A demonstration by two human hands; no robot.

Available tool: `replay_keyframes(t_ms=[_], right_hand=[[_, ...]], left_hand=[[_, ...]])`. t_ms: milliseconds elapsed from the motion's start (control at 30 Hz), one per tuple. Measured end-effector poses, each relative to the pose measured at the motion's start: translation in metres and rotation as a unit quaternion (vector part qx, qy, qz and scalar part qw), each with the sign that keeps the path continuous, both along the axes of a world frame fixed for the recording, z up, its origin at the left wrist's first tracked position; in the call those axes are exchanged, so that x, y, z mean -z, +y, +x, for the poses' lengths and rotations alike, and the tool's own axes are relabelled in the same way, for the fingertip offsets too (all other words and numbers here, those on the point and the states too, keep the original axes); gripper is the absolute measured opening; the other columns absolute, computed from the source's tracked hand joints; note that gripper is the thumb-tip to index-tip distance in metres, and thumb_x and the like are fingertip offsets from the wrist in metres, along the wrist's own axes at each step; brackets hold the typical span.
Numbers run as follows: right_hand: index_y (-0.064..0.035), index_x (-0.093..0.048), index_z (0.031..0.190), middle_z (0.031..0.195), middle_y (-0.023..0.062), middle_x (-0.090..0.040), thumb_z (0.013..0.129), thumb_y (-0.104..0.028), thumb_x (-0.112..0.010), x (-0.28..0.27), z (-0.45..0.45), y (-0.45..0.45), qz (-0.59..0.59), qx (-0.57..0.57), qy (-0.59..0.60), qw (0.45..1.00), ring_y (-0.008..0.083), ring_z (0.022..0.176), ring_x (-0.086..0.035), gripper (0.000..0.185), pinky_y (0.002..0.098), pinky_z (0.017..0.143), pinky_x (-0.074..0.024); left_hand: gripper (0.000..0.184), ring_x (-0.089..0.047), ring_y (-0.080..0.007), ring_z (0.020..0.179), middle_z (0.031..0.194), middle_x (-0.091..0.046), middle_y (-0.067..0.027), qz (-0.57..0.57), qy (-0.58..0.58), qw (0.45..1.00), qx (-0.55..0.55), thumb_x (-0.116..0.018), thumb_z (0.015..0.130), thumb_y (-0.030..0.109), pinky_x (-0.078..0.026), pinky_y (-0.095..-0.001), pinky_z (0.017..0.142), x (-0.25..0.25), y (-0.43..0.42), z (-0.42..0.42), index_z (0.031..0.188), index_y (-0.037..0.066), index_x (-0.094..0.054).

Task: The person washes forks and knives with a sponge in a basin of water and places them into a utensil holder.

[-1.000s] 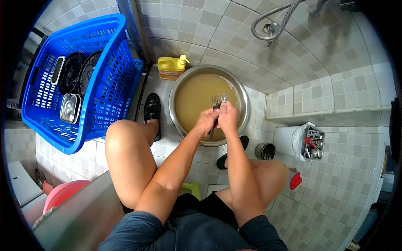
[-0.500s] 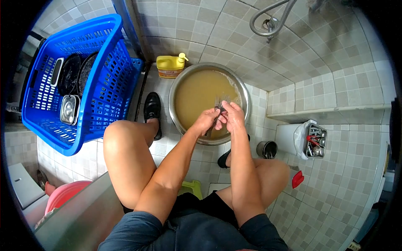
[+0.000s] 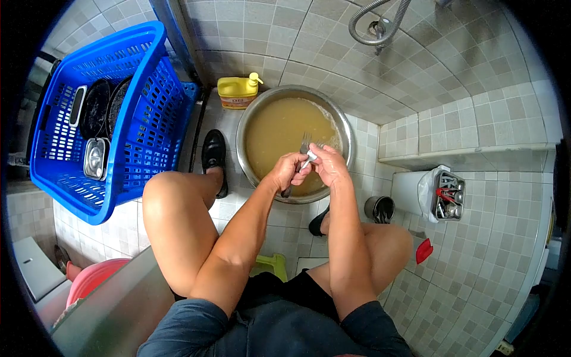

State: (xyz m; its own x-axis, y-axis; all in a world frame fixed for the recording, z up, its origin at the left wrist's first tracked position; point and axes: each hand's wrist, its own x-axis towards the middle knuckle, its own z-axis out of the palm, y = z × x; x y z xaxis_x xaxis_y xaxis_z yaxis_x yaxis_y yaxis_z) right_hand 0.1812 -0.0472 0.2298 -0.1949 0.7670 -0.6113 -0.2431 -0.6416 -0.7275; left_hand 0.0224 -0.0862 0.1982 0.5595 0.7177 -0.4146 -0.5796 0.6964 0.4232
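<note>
Metal forks [image 3: 306,141] are gripped above the near half of a wide steel basin [image 3: 242,144] of cloudy brown water. My left hand [image 3: 289,171] is closed round their handles, whose ends stick out below it, tines pointing away from me. Against it, my right hand [image 3: 329,165] is closed with its fingertips on the forks, and some tines show just beyond them. A small bright white patch shows between the two hands; I cannot make out whether it is a shiny handle or something else.
Left stands a blue basket [image 3: 132,122] with dark pans and a steel container. A yellow pump jug [image 3: 238,91] stands behind the basin. To the right are a small metal pot [image 3: 379,209], a cutlery holder [image 3: 449,193] and a red object [image 3: 423,251]. A shower hose [image 3: 363,37] hangs above.
The forks have turned between my hands, and one fork's tines now stand out more clearly. The bright white patch has appeared between the fingers. The view has shifted slightly.
</note>
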Motion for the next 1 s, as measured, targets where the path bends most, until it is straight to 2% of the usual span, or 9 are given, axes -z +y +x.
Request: replay_keyframes(t_ms=[100, 167, 267, 333, 467, 667, 800, 900, 1000], right_hand=[[-0.0016, -0.064, 0.105, 0.098, 0.0091, -0.068, 0.092, -0.021, -0.070, 0.002, 0.001, 0.001, -0.008, 0.014, -0.020, 1.000, 0.0202, 0.087, -0.066, 0.024, 0.0352, 0.077, -0.0533], [-0.0024, -0.065, 0.106, 0.099, 0.0099, -0.069, 0.094, -0.022, -0.066, -0.017, -0.008, -0.001, 0.009, -0.010, 0.070, 0.997, 0.0191, 0.086, -0.065, 0.023, 0.0355, 0.077, -0.0520], [-0.0027, -0.065, 0.102, 0.094, 0.0101, -0.069, 0.097, -0.024, -0.064, -0.010, -0.002, 0.002, 0.029, -0.043, 0.063, 0.997, 0.0193, 0.085, -0.066, 0.022, 0.0371, 0.077, -0.0536], [-0.0005, -0.065, 0.103, 0.094, 0.0112, -0.070, 0.097, -0.027, -0.064, -0.007, 0.004, 0.005, 0.020, -0.016, 0.038, 0.999, 0.0209, 0.086, -0.067, 0.027, 0.0360, 0.075, -0.0548], [0.0003, -0.065, 0.103, 0.091, 0.0112, -0.070, 0.098, -0.032, -0.062, -0.011, 0.000, 0.008, 0.018, 0.043, -0.016, 0.999, 0.0207, 0.078, -0.066, 0.033, 0.0343, 0.065, -0.0537], [-0.0015, -0.066, 0.105, 0.093, 0.0099, -0.070, 0.100, -0.035, -0.057, -0.002, 0.001, 0.009, -0.008, 0.066, -0.036, 0.997, 0.0190, 0.077, -0.066, 0.035, 0.0312, 0.060, -0.0501], [-0.0012, -0.065, 0.109, 0.092, 0.0096, -0.069, 0.103, -0.037, -0.052, -0.002, 0.000, 0.011, -0.016, 0.079, -0.036, 0.996, 0.0196, 0.078, -0.066, 0.039, 0.0308, 0.059, -0.0504], [-0.0019, -0.064, 0.108, 0.096, 0.0110, -0.069, 0.103, -0.039, -0.050, 0.001, -0.005, 0.010, -0.037, 0.111, -0.034, 0.993, 0.0188, 0.077, -0.066, 0.040, 0.0304, 0.059, -0.0502], [-0.0070, -0.065, 0.104, 0.090, 0.0112, -0.073, 0.104, -0.044, -0.045, 0.006, -0.005, 0.011, -0.056, 0.078, -0.109, 0.989, 0.0159, 0.065, -0.064, 0.042, 0.0280, 0.054, -0.0475]], left_hand=[[0.031, -0.028, -0.0094, 0.044, 0.066, -0.046, -0.0016, 0.010, -0.043, 0.998, 0.052, -0.040, 0.101, 0.031, -0.022, -0.0261, 0.040, 0.014, 0.003, -0.001, 0.087, 0.007, -0.052], [0.034, -0.028, -0.0087, 0.045, 0.066, -0.044, -0.0002, 0.022, -0.066, 0.994, 0.085, -0.038, 0.101, 0.034, -0.022, -0.0258, 0.041, 0.016, 0.002, -0.001, 0.084, 0.008, -0.051], [0.036, -0.036, -0.0095, 0.045, 0.070, -0.054, -0.0013, 0.027, -0.072, 0.994, 0.076, -0.042, 0.102, 0.036, -0.027, -0.0256, 0.041, 0.005, 0.001, 0.001, 0.090, 0.006, -0.057], [0.038, -0.048, -0.0105, 0.050, 0.082, -0.065, -0.0039, 0.116, 0.072, 0.989, 0.049, -0.047, 0.103, 0.040, -0.036, -0.0245, 0.045, -0.001, -0.001, 0.006, 0.102, 0.005, -0.062], [0.042, -0.064, -0.0133, 0.066, 0.097, -0.071, -0.0084, 0.131, 0.102, 0.986, 0.024, -0.047, 0.104, 0.041, -0.052, -0.0264, 0.057, 0.006, -0.003, 0.008, 0.120, 0.005, -0.061], [0.042, -0.066, -0.0167, 0.067, 0.105, -0.070, -0.0142, 0.061, 0.093, 0.990, -0.090, -0.041, 0.106, 0.036, -0.057, -0.0309, 0.064, 0.012, -0.002, 0.014, 0.122, 0.001, -0.058], [0.040, -0.064, -0.0159, 0.061, 0.100, -0.071, -0.0134, 0.033, 0.105, 0.987, -0.121, -0.041, 0.106, 0.035, -0.054, -0.0277, 0.057, 0.009, -0.002, 0.013, 0.117, 0.002, -0.060], [0.038, -0.058, -0.0132, 0.054, 0.082, -0.068, -0.0082, 0.086, 0.166, 0.980, -0.065, -0.044, 0.105, 0.036, -0.046, -0.0257, 0.048, 0.011, -0.004, 0.011, 0.110, 0.003, -0.062], [0.039, -0.042, -0.0077, 0.048, 0.061, -0.050, 0.0024, 0.124, 0.216, 0.967, -0.060, -0.048, 0.103, 0.041, -0.029, -0.0252, 0.043, 0.025, -0.006, 0.023, 0.093, 0.007, -0.065]])
